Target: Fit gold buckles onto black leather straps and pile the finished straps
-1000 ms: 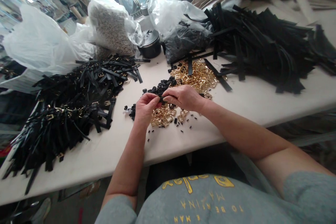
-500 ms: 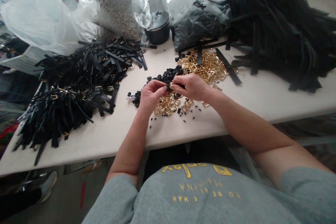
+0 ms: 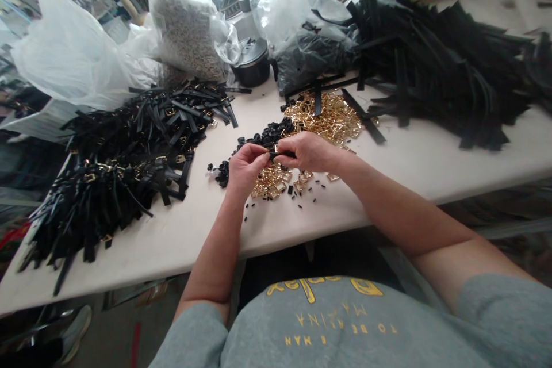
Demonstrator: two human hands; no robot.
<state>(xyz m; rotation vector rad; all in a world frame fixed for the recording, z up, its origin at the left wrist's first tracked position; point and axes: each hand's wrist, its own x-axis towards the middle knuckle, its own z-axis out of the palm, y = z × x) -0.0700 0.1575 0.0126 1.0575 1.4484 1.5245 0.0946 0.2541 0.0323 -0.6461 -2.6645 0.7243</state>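
Observation:
Both hands meet over the middle of the table, pinching a narrow black strap [image 3: 284, 154] between them. My left hand [image 3: 247, 168] is closed, thumb and forefinger on the strap's left end. Closed around the strap's right part is my right hand [image 3: 307, 152]; its fingers hide much of the strap. Below and behind the hands lie gold buckles, in a near heap [image 3: 272, 181] and a larger far heap [image 3: 323, 115]. Small black loops [image 3: 271, 133] are piled just beyond my left hand. Tiny black pieces [image 3: 301, 206] are scattered on the near side.
Finished-looking black straps with buckles [image 3: 142, 144] cover the table's left side. Plain black strips [image 3: 435, 63] are heaped at the right. Along the back stand a bag of pale pieces [image 3: 185, 29], a black lidded pot [image 3: 253, 63] and a bag of black pieces [image 3: 310, 52].
The view has tilted slightly, so the table sits lower in the picture. Both hands keep their pinch near the same spot; more of the black strap shows between and below the fingers.

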